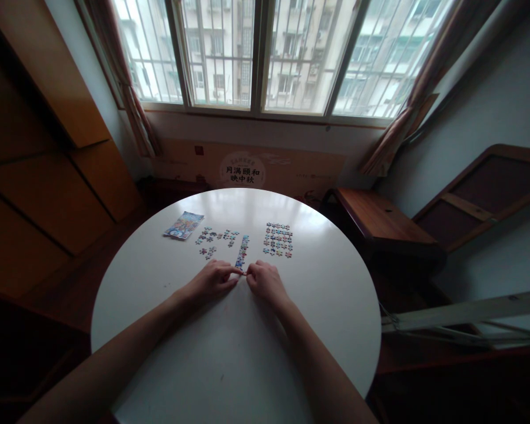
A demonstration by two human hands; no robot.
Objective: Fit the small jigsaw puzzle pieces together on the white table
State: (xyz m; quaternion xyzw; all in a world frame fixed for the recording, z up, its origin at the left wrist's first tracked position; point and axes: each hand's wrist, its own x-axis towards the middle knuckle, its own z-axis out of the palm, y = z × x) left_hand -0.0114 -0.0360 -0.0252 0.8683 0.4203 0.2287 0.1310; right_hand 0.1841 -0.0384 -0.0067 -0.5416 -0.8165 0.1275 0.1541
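A narrow strip of joined jigsaw pieces lies on the white round table, running away from me. At its near end my left hand has its fingers bent, with the index fingertip against a small jigsaw piece. My right hand is closed, thumb and fingers pinching that same piece from the other side. The fingers hide most of it. Loose jigsaw pieces lie scattered left of the strip. More pieces are set out in rows to its right.
A colourful picture sheet lies at the table's back left. Beyond the table are a printed cardboard panel and barred windows. A wooden bench stands at the right, wooden cabinets at the left.
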